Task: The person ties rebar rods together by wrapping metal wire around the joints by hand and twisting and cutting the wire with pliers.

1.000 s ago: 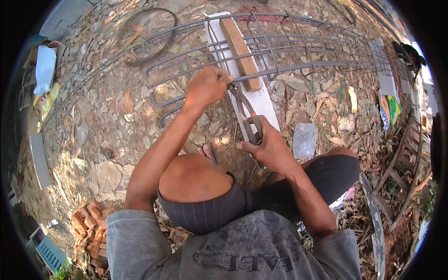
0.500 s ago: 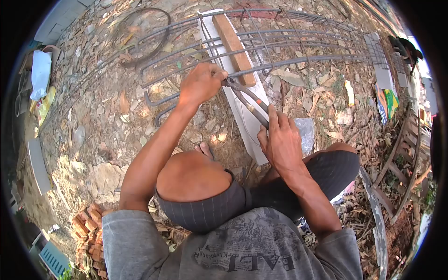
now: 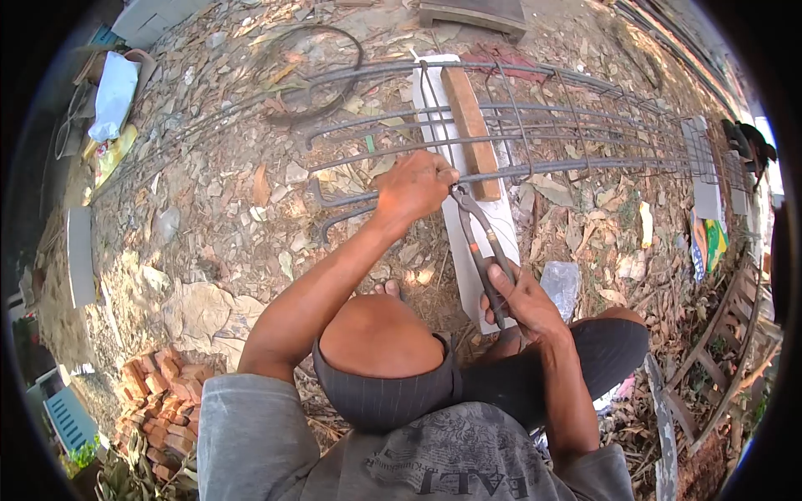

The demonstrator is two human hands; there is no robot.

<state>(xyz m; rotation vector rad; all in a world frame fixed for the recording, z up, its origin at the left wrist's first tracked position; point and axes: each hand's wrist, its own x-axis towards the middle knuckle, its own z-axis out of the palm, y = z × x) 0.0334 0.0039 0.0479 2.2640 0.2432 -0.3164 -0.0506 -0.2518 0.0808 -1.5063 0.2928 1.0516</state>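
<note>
My left hand (image 3: 415,188) is closed around the near rebar (image 3: 564,166) of a long reinforcement cage, with its fingertips partly hidden. Beside those fingers, the jaws of a pair of pincers (image 3: 478,230) sit just below the bar; whether they grip a wire there I cannot tell. My right hand (image 3: 532,305) wraps the pincers' dark handles, thumb on top, with an orange mark showing on one handle. A brown wooden block (image 3: 470,125) lies across a white board (image 3: 469,288) under the bars. Thin steel stirrups (image 3: 511,108) cross the cage.
Hooked bar ends (image 3: 334,225) stick out left of my hand. A wire coil (image 3: 355,83) lies on the leaf-strewn ground. Broken bricks (image 3: 159,401) are piled at lower left, and a wooden ladder-like frame (image 3: 718,351) leans at right. Clear plastic (image 3: 560,284) lies near my right hand.
My right hand has rolled over so its thumb side shows, and the pincers' handles have swung round toward me. My left hand keeps its place at the bar. The whole view has shifted.
</note>
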